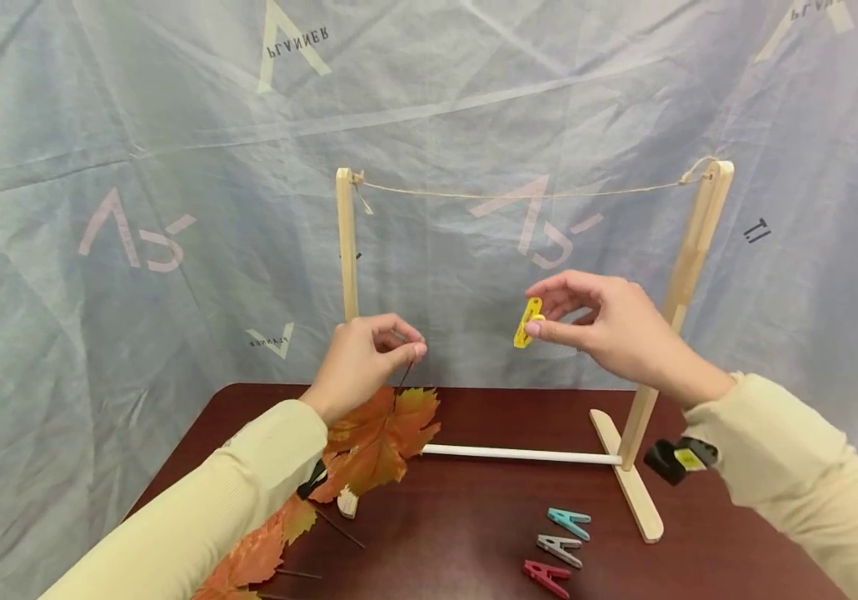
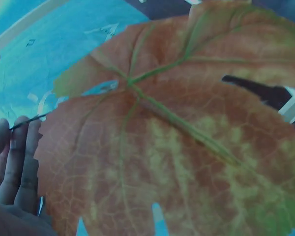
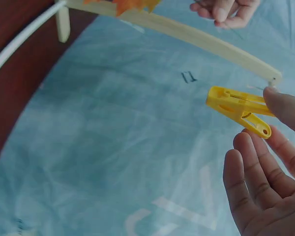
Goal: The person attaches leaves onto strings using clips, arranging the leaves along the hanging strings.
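Note:
My left hand (image 1: 369,358) pinches the thin stem of an orange artificial maple leaf (image 1: 380,437), which hangs below the fingers. In the left wrist view the leaf (image 2: 152,132) fills most of the picture, its green veins showing. Between thumb and fingertips, my right hand (image 1: 609,325) holds a yellow clothespin (image 1: 527,322) by its handle end. Seen from the right wrist, the clothespin (image 3: 238,105) points away from the hand (image 3: 270,182). Both hands are below a twine line (image 1: 504,196) tied between two wooden posts.
The wooden stand has a right post (image 1: 687,250), a left post (image 1: 347,242) and a white crossbar (image 1: 519,454). Teal (image 1: 570,522), grey (image 1: 561,549) and red (image 1: 546,577) clothespins lie on the dark red table (image 1: 466,517). More leaves (image 1: 249,558) lie at the front left. Grey cloth hangs behind.

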The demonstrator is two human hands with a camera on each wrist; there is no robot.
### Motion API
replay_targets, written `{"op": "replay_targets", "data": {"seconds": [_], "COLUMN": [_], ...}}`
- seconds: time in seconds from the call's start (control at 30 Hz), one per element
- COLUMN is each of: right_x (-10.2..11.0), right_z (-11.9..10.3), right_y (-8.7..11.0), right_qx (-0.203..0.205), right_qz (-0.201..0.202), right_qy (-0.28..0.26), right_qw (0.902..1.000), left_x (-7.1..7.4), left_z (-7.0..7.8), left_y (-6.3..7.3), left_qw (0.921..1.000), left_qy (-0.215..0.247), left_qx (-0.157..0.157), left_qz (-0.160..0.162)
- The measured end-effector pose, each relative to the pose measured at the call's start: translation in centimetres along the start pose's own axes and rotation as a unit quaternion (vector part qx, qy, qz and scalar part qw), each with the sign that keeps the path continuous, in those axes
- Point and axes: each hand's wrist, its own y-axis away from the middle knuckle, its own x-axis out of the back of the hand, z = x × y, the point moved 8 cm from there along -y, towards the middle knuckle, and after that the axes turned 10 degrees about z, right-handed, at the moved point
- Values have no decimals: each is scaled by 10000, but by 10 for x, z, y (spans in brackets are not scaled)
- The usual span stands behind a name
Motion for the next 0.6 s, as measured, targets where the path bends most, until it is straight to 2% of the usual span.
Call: {"op": "replay_targets", "data": {"seconds": [0.2,0.3,0.4,0.6], "right_x": [7,9,10,11], "right_z": [-11,-18,-25,-40], "right_y": [-31,-47,-63,-92], "right_qx": [-222,-326,-324,-175], "right_qz": [25,87,155,455], "right_qy": [60,-23,-98,-482], "right_qw": [9997,9994,9993,9976], "left_x": [5,7,8,5], "left_z": [4,6,9,18], "left_y": [-24,-35,-44,-64], "left_qw": [9973,9953,9935,9878], "left_qy": [350,439,487,708], "left_qx": [137,253,325,265], "left_qz": [624,828,980,1365]}}
